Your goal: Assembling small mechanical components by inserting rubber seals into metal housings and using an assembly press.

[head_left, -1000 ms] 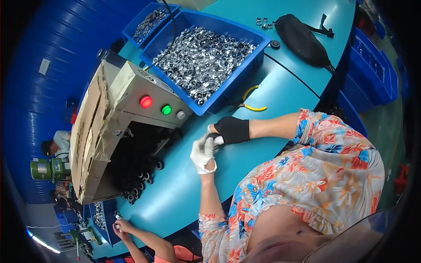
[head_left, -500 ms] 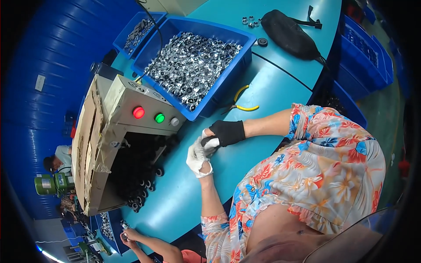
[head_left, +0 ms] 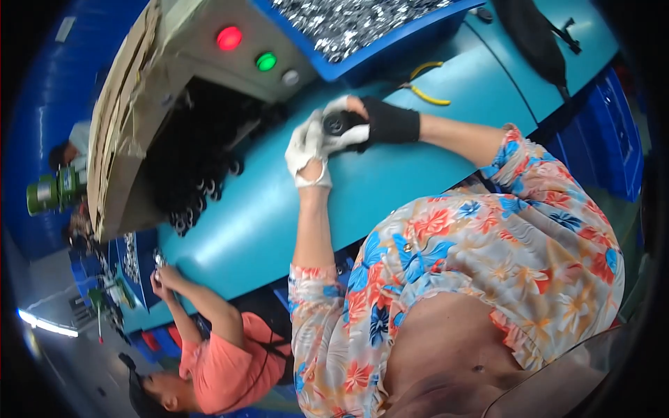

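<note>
Round black piece (head_left: pixel 335 125): dark, with a circular face marked by a ring and a paler centre; its rim is partly covered by fingers and slightly blurred.
Where it is: right of the machine (head_left: pixel 233 66), above the table (head_left: pixel 244 202), between the two hands.
Facing: the circular face is turned up toward the camera; its depth is hidden, so a long axis cannot be told.
Left hand (head_left: pixel 305 150): white glove, fingers bent against the piece, grasping it from the side nearer the machine.
Right hand (head_left: pixel 376 122): black glove with white-covered fingers and some bare skin, closed about the piece from the side farther from the machine.
Count in hand: one round black piece visible.
Machine lights: one red light (head_left: pixel 228 38), one green light (head_left: pixel 266 61), plus one whitish knob (head_left: pixel 290 76), in a row on the machine's front.
Black rings (head_left: pixel 185 167): heaped in the machine's opening, too many to count.
Bin: one blue bin (head_left: pixel 404 39), right of the machine, with countless shiny metal pieces (head_left: pixel 348 24).
Pliers: one yellow-handled pair of pliers (head_left: pixel 431 98), right of the machine, beyond the hands.
Pouch: one black pouch (head_left: pixel 533 35), far right of the machine.
Co-worker: one person in an orange top (head_left: pixel 226 369), below the machine.
</note>
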`<move>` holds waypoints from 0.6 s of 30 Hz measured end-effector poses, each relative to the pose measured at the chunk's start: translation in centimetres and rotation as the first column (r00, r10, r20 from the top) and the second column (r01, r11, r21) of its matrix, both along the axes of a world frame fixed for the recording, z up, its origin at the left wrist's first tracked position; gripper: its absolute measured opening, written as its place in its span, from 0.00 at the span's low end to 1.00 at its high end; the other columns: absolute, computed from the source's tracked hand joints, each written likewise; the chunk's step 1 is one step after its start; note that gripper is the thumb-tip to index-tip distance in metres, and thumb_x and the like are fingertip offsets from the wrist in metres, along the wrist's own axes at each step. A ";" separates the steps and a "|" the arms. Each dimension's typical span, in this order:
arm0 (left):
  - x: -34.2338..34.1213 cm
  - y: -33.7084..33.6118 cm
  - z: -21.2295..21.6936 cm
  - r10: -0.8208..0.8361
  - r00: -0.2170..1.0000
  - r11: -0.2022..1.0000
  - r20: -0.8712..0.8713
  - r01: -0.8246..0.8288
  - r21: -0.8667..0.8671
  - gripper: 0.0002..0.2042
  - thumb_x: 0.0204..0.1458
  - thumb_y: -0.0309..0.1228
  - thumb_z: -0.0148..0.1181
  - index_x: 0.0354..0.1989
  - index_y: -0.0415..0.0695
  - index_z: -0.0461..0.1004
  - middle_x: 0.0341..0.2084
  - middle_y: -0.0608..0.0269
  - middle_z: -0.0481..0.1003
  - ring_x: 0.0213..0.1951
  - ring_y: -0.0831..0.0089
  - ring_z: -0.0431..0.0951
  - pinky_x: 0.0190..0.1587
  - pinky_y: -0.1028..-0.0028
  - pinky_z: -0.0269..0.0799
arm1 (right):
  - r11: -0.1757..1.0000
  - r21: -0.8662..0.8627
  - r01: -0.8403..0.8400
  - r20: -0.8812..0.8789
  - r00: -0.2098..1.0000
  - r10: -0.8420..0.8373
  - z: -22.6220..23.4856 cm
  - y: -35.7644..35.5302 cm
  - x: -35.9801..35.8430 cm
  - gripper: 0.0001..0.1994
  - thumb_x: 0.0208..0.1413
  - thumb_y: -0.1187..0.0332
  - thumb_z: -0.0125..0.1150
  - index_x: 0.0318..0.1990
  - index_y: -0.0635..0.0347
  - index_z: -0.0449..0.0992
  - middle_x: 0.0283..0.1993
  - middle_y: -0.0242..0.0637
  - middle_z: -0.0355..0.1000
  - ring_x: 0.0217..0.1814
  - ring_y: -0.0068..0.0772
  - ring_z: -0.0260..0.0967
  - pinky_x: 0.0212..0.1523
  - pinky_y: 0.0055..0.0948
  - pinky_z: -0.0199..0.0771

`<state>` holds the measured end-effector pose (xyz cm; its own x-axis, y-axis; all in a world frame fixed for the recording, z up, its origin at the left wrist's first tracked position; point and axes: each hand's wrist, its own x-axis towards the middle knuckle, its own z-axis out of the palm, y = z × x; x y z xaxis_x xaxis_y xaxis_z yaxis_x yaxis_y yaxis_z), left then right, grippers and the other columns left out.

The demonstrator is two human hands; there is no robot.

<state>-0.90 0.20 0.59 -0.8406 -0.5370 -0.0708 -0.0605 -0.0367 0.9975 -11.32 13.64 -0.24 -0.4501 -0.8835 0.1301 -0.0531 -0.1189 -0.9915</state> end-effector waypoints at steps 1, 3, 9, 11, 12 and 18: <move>0.2 -0.4 -0.4 -0.022 0.999 0.988 -0.038 0.028 0.152 0.18 0.55 0.36 0.52 0.48 0.34 0.68 0.41 0.55 0.71 0.36 0.71 0.74 0.37 0.75 0.73 | 0.999 0.008 0.032 -0.019 0.999 -0.032 -0.9 -0.3 -0.2 0.25 0.44 0.65 0.66 0.50 0.61 0.64 0.36 0.34 0.71 0.29 0.18 0.68 0.26 0.19 0.69; 0.3 -0.3 -0.9 -0.058 0.995 0.953 -0.078 0.079 0.293 0.19 0.55 0.36 0.52 0.49 0.34 0.67 0.41 0.55 0.71 0.34 0.70 0.75 0.34 0.74 0.74 | 1.000 0.018 0.022 -0.003 1.000 -0.022 -1.1 -0.2 -0.4 0.24 0.45 0.67 0.63 0.51 0.61 0.63 0.37 0.35 0.70 0.29 0.20 0.68 0.25 0.20 0.70; 0.1 -0.6 -3.0 -0.179 0.970 0.969 -0.165 0.202 0.140 0.16 0.53 0.27 0.54 0.49 0.34 0.68 0.45 0.55 0.71 0.48 0.68 0.70 0.53 0.70 0.63 | 0.981 -0.102 -0.165 0.120 0.977 0.177 -1.5 -0.2 0.2 0.21 0.46 0.69 0.58 0.50 0.56 0.66 0.32 0.28 0.68 0.26 0.15 0.63 0.23 0.18 0.64; 0.2 1.0 -0.2 -0.300 0.928 0.953 -0.219 0.304 -0.015 0.19 0.53 0.40 0.51 0.43 0.33 0.69 0.40 0.57 0.71 0.39 0.69 0.74 0.34 0.75 0.72 | 0.991 0.017 -0.131 0.089 0.988 0.129 0.5 1.1 1.1 0.21 0.47 0.67 0.58 0.51 0.56 0.65 0.31 0.32 0.69 0.26 0.16 0.64 0.24 0.20 0.65; 0.8 1.8 1.1 -0.262 0.945 0.958 -0.194 0.279 0.063 0.19 0.54 0.37 0.53 0.46 0.32 0.67 0.40 0.54 0.71 0.37 0.67 0.75 0.32 0.74 0.74 | 0.995 -0.055 -0.079 -0.057 0.996 0.076 1.7 1.4 1.2 0.22 0.47 0.65 0.59 0.51 0.57 0.65 0.32 0.36 0.71 0.26 0.18 0.66 0.25 0.22 0.67; 1.7 1.1 -0.9 -0.127 0.989 0.982 -0.071 0.136 0.130 0.14 0.54 0.28 0.54 0.44 0.31 0.66 0.34 0.53 0.71 0.31 0.69 0.75 0.30 0.73 0.76 | 0.990 -0.138 0.035 -0.289 0.955 -0.074 1.1 1.4 1.1 0.27 0.48 0.63 0.58 0.56 0.61 0.61 0.41 0.42 0.73 0.32 0.27 0.72 0.33 0.24 0.71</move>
<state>0.78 1.30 -0.28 -0.9083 -0.4106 -0.0802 -0.0119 -0.1664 0.9860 -10.18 15.08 0.83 -0.4218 -0.8254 0.3752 -0.3484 -0.2345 -0.9075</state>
